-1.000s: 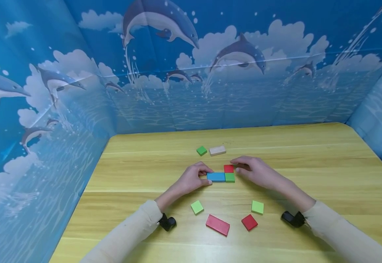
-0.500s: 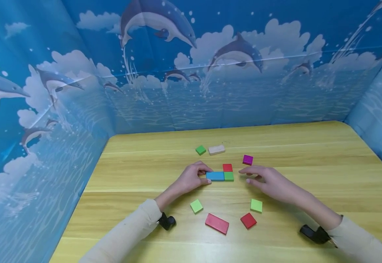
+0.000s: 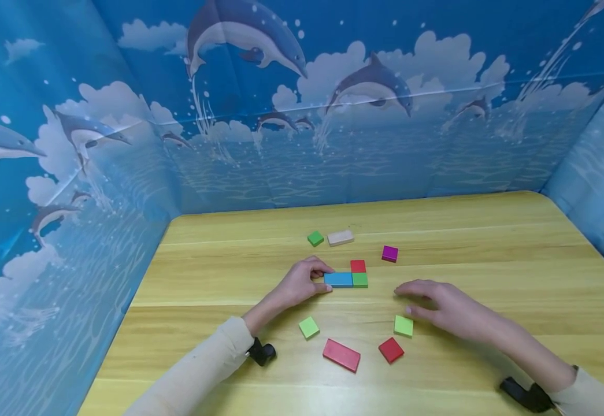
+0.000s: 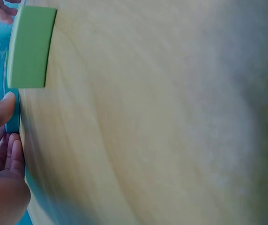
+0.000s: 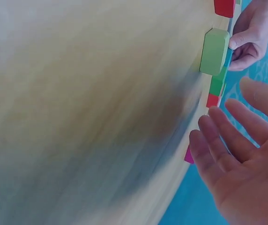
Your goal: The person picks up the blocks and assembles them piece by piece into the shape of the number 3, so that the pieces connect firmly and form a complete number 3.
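Observation:
My left hand (image 3: 302, 281) pinches the left end of a flat blue rectangular block (image 3: 338, 279) between thumb and fingers; the left wrist view shows that grip on the blue block (image 4: 13, 115) too. Against the blue block's right end lies a green square block (image 3: 360, 280), and a red square block (image 3: 358, 266) sits directly behind the green one. My right hand (image 3: 455, 309) is empty, its fingers relaxed and slightly bent, over the table just right of a light green square block (image 3: 403, 326). In the right wrist view the right hand (image 5: 246, 159) has its fingers spread.
Behind the joined blocks lie a purple block (image 3: 390, 253), a small green block (image 3: 315, 238) and a pale block (image 3: 340, 237). Nearer are another light green block (image 3: 309, 327), a long red block (image 3: 341, 355) and a red square block (image 3: 391, 350). A dolphin-print curtain (image 3: 281, 167) borders the wooden table (image 3: 218, 248).
My right hand has drawn away from the joined blocks, rightward and nearer, and the purple block has come into view behind it. The left hand keeps its hold on the blue block.

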The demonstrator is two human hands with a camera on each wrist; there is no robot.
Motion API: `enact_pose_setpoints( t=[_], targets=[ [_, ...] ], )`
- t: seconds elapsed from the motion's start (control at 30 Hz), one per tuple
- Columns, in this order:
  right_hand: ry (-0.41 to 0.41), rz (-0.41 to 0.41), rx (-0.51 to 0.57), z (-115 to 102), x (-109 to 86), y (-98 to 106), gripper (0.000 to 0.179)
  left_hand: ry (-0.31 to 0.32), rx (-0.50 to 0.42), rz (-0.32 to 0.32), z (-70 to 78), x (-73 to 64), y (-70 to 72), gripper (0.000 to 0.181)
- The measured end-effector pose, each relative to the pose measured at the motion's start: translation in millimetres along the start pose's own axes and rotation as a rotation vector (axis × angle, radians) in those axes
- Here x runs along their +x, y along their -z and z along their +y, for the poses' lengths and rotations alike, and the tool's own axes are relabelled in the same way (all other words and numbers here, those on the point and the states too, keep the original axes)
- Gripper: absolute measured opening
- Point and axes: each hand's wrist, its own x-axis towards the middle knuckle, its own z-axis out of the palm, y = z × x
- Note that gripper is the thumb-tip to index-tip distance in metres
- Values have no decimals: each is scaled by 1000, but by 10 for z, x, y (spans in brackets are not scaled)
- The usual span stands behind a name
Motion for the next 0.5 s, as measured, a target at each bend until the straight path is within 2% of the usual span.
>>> enact_pose_setpoints(
  t=[0.5],
  targets=[
    [-27, -70, -16, -20, -160, -96, 45, -20, -6, -1, -34, 17, -1, 29]
  ],
)
